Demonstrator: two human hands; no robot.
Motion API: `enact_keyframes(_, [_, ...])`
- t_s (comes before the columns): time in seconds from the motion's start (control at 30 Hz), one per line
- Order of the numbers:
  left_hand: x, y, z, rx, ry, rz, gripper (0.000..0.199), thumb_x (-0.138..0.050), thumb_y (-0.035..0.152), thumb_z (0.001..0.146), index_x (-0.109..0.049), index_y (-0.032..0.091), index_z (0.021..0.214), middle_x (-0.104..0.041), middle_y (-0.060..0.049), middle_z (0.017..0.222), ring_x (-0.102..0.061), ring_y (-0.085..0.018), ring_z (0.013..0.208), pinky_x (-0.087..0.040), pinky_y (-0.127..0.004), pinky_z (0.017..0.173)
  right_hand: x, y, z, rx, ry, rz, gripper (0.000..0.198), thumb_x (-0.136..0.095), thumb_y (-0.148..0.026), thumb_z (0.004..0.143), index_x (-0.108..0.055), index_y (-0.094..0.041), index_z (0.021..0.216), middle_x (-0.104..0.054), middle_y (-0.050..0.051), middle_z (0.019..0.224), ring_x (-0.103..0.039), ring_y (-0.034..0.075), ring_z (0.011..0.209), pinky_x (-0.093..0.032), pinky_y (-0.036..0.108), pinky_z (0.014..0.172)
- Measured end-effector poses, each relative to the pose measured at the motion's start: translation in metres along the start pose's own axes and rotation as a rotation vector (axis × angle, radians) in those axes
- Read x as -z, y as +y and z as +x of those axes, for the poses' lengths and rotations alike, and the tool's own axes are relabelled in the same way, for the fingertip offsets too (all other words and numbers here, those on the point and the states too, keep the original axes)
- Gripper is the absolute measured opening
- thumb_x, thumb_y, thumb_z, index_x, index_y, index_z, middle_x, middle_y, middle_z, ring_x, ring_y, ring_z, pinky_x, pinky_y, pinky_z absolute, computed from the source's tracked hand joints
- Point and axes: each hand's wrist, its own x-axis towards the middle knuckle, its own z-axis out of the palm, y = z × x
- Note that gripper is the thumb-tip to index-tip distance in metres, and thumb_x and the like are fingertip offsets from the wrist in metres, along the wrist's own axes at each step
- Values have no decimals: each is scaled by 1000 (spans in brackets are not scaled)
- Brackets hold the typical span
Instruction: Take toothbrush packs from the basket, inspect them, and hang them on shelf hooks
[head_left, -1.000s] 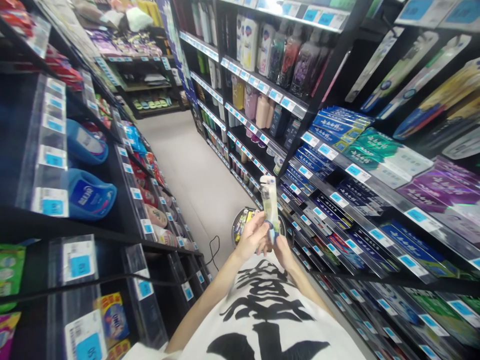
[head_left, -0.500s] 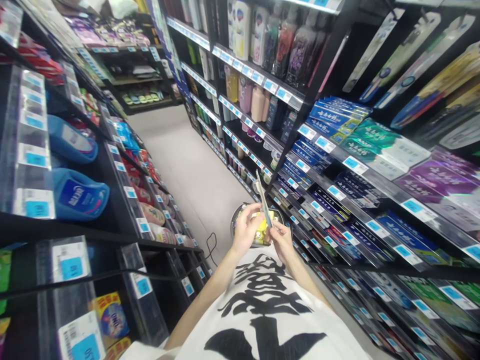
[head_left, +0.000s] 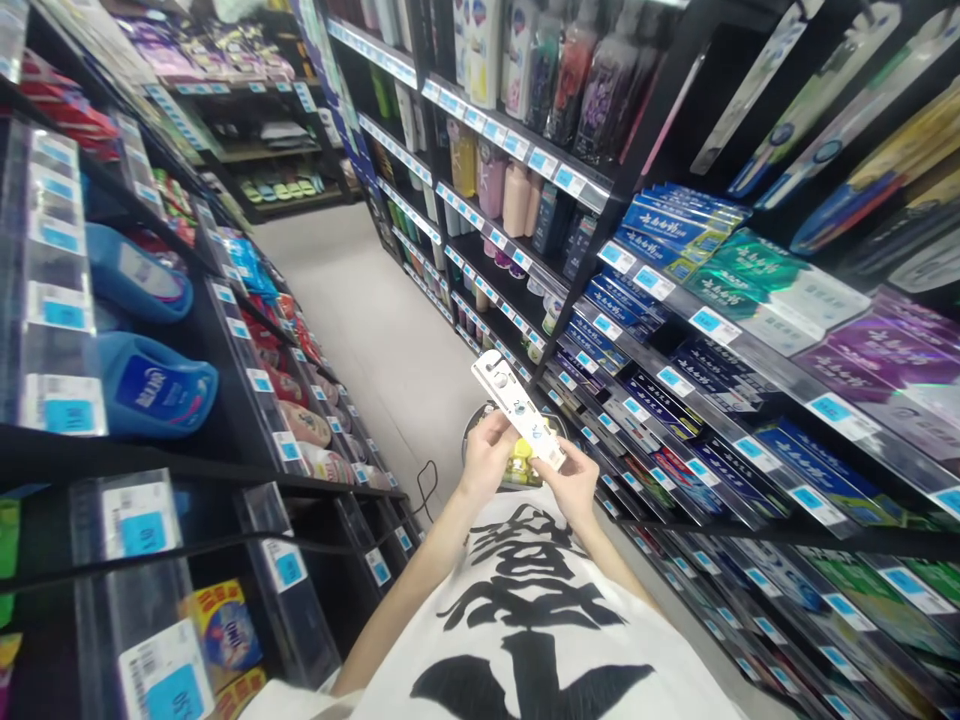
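Note:
A slim white toothbrush package (head_left: 519, 408) with a hang hole at its far end is tilted in front of my body, its printed flat face turned up. My right hand (head_left: 571, 482) pinches its near end between thumb and fingers. Closed against its left edge, my left hand (head_left: 486, 455) grips it around the middle. Below both hands a dark-rimmed basket (head_left: 471, 420) shows in part, with yellow packaged goods (head_left: 520, 465) in it; the hands and the package hide much of it.
Toothpaste boxes (head_left: 742, 275) fill the right shelves under hanging toothbrush packs (head_left: 817, 140). Blue detergent bottles (head_left: 157, 385) lie on the left shelves. A black cable (head_left: 300, 548) crosses the lower left. The grey aisle floor (head_left: 360, 310) runs ahead between the shelves.
The toothbrush package has turned from edge-on to showing its flat white face. Its far end has swung left, and my right hand has shifted slightly right.

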Motion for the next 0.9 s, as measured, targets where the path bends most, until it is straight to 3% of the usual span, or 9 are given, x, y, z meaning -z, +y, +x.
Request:
enact_keyframes(0.23, [1,0,1,41,-43,-195,39,-85,38,74,-73,18,105,-73,-10,113,-66,-25,109,-51,-37,98,5,3,-7,182,64,-152,40,-84,-32,69,-75,-14,103,-74,11,98,-69,24,85,-59,36,74])
enact_keyframes(0.37, [3,-6,1,72,12,-256,42,-88,45,67,-74,19,98,-73,-10,113,-65,-26,111,-49,-40,102,7,3,-7,225,52,-194,39,-81,-31,73,-73,-16,109,-73,10,104,-69,24,91,-59,37,81])
enact_keyframes(0.53, [6,-14,3,96,87,-261,41,-89,47,63,-72,21,91,-74,-6,106,-64,-24,111,-48,-39,103,6,0,-8,211,27,-191,40,-80,-31,76,-72,-17,112,-72,10,108,-70,25,95,-59,36,84])
enact_keyframes(0.9, [7,-17,4,95,118,-204,40,-87,46,67,-71,19,93,-73,-7,104,-66,-23,105,-50,-37,97,5,2,-6,153,-26,-209,42,-81,-35,75,-72,-16,113,-71,12,110,-69,25,97,-60,37,84])
